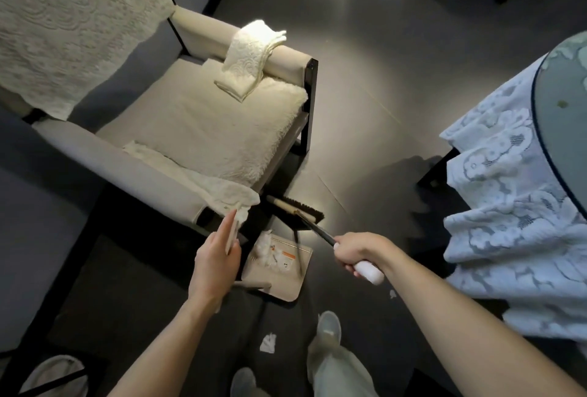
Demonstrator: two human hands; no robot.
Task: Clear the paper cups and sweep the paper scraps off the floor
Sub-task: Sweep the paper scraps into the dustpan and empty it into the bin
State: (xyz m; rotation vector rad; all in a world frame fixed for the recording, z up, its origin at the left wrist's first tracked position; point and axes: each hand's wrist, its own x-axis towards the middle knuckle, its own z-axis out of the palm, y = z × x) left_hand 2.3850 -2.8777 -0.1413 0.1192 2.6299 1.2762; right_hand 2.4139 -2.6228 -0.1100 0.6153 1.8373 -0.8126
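Right fingers (348, 267) curl round broom (299, 208), left fingers (221, 233) pinch dustpan handle (232, 233) beside armchair's (143, 171) front edge.

White paper scraps (265, 249) in beige dustpan (281, 285), two loose scraps (268, 343) nearby.

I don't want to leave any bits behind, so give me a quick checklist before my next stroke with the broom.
1. Broom held: the right hand is curled round the broom handle: ok.
2. Pan held: the left hand holds the dustpan handle: ok.
3. Pan placed: the dustpan sits on the floor just in front of the broom head: ok.
4. Earlier catch: the collected scraps lie inside the pan: ok.
5. Floor finished: a loose scrap lies by the feet and a smaller scrap under the right forearm: not ok.
6. Under the chair: too dark, cannot tell.
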